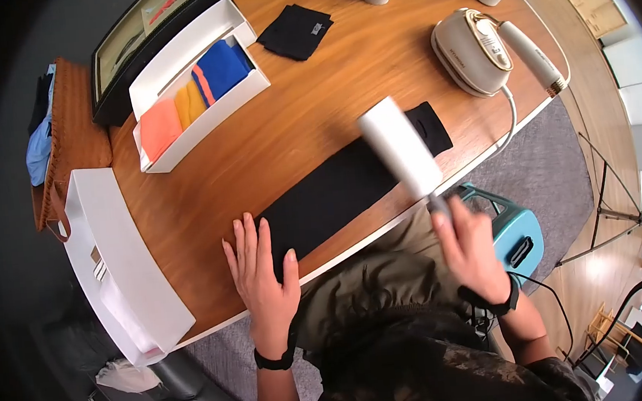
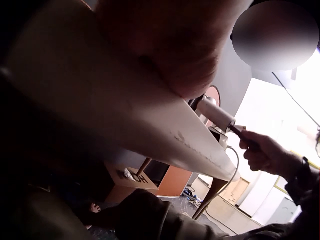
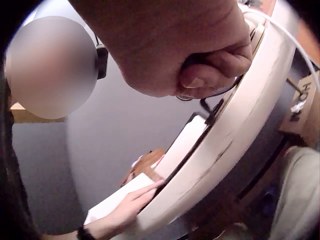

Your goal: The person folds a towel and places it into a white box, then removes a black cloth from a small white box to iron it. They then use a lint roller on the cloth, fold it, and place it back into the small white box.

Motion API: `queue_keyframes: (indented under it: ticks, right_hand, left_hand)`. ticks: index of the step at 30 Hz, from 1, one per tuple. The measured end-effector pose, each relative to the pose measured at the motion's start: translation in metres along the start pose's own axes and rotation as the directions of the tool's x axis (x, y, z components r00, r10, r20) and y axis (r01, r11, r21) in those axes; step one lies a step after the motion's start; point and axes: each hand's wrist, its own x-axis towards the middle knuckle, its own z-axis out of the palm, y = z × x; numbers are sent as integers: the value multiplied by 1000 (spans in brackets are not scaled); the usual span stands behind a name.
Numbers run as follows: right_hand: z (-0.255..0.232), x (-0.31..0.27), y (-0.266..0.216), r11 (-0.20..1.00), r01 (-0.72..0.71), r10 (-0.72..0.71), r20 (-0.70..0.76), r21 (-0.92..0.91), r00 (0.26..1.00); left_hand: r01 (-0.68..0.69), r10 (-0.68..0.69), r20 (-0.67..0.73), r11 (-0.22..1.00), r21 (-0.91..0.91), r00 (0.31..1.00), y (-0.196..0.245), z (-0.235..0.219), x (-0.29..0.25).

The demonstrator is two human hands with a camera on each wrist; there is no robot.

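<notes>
A long flat black cloth [image 1: 328,192] lies along the table's near edge. My left hand [image 1: 265,276] rests on its left end and the wood beside it, fingers spread and straight. In my right hand [image 1: 469,245], fingers curl round the dark handle of a white lint roller [image 1: 401,147], which is held above the cloth's right part, slightly blurred. The left wrist view shows the roller [image 2: 216,114] and the right hand [image 2: 267,155] gripping its handle. In the right wrist view the right hand's curled fingers [image 3: 215,75] show, and the left hand [image 3: 127,207] lies at the table edge.
On the wooden table [image 1: 193,203] are a white box [image 1: 209,122] of folded coloured cloths, a folded black cloth [image 1: 297,33], a cream steamer [image 1: 473,53] with a cord and white cups. An empty-looking white box [image 1: 119,269] and a brown basket [image 1: 77,118] stand at the left.
</notes>
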Motion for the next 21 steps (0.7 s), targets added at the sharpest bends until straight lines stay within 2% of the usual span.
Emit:
queue_keyframes:
  ticks: [3,5,7,10,16,18,19,21]
  right_hand:
    - [23,-19,-25,982,190,-190,197,19,962]
    - [44,-28,-30,977,212,-204,297,3,933]
    - [47,-28,-30,982,189,-179,329,3,927]
    - [37,-20,-20,982,158,-128,249,-102,960]
    - [9,9,10,971,-70,80,35,-230,996]
    - [3,11,13,985,-102,101,-16,-136,995]
    - [1,10,11,989,-135,135,-13,-64,991]
    - [6,-3,1,998,-22,23,-18,58,1000]
  left_hand:
    - [13,-12,-18,999,34,1000,5,2,5]
    - [30,-29,-17,999,43,999,5,1,6]
    - [38,-37,-17,999,24,999,4,1,5]
    - [29,-29,-29,999,30,999,3,3,4]
    - [12,-11,-40,999,41,999,2,2,4]
    - [30,-44,-160,996,-88,986,3,3,2]
    - [31,-45,-162,996,-86,986,0,4,1]
    - [10,-54,-225,982,-191,973,-7,6,-4]
